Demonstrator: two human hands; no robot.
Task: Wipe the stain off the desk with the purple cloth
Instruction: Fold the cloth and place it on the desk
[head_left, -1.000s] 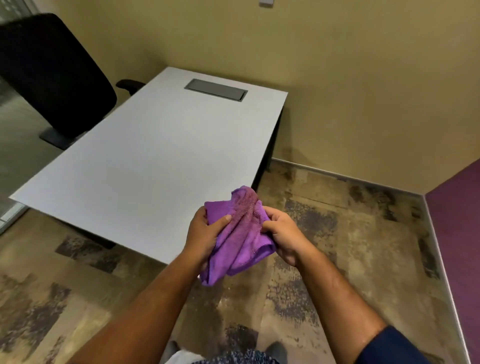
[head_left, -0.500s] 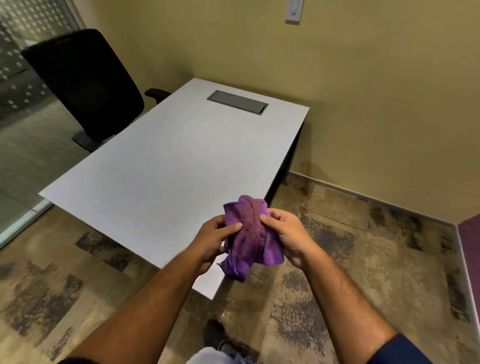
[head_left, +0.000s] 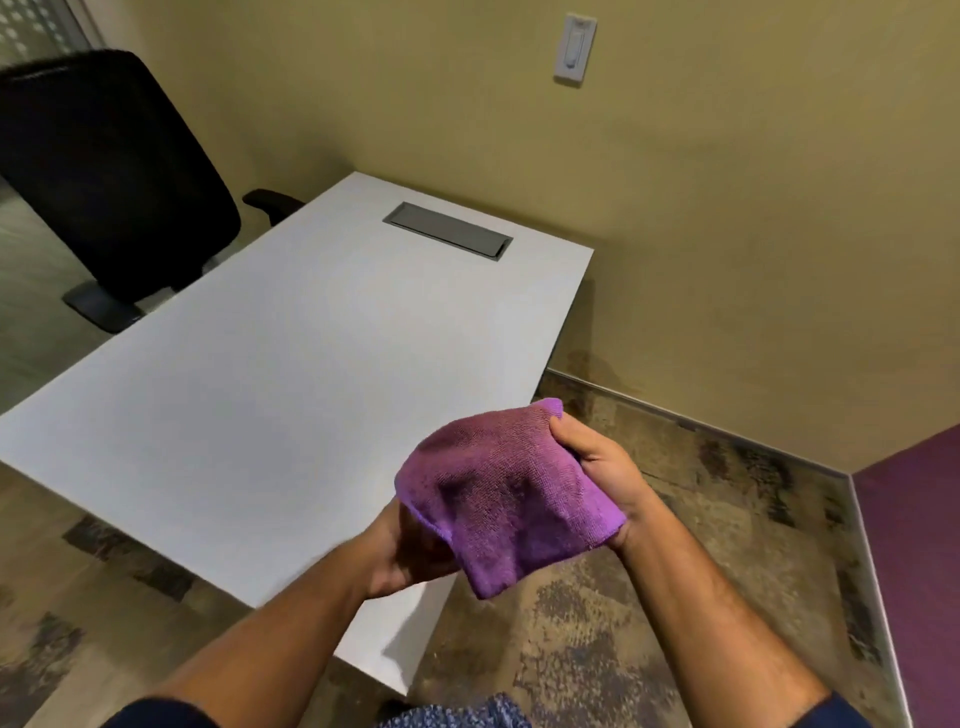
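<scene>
The purple cloth (head_left: 506, 493) is spread between both hands above the near right corner of the white desk (head_left: 270, 395). My left hand (head_left: 410, 551) holds it from below, its fingers mostly hidden under the fabric. My right hand (head_left: 597, 467) pinches the cloth's far right edge. The cloth hangs in the air and does not touch the desk. I cannot make out a stain on the desk top.
A black office chair (head_left: 104, 171) stands at the desk's far left side. A grey cable hatch (head_left: 448, 230) is set into the desk near the wall. A white wall switch (head_left: 574, 49) is mounted above. Patterned carpet surrounds the desk.
The bunched cloth has been opened out and now drapes over my left hand. The view has moved closer to the desk, and my hands now sit over its near corner.
</scene>
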